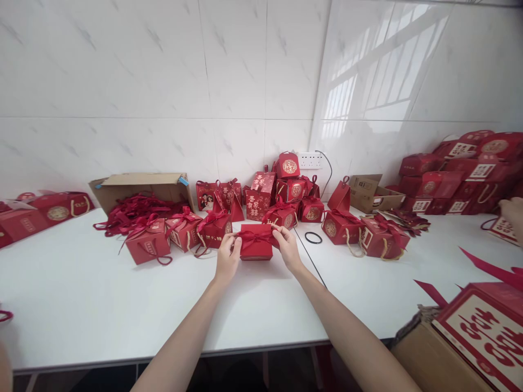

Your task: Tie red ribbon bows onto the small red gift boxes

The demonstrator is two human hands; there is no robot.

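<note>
A small red gift box [255, 249] stands on the white table [102, 294] in front of me, with a red ribbon [254, 236] tied in a bow across its top. My left hand [227, 257] pinches the ribbon's left end beside the box. My right hand [286, 246] pinches the ribbon's right end at the box's other side. Both hands are closed on the ribbon.
Finished red boxes [148, 242] with bows stand in a row to the left. An open cardboard carton [141, 187] holds loose red ribbons. More red boxes [286, 188] pile at the wall and at the right [461, 169]. A black ring [313, 237] lies on the table. Another person's hand [514, 215] shows at the far right.
</note>
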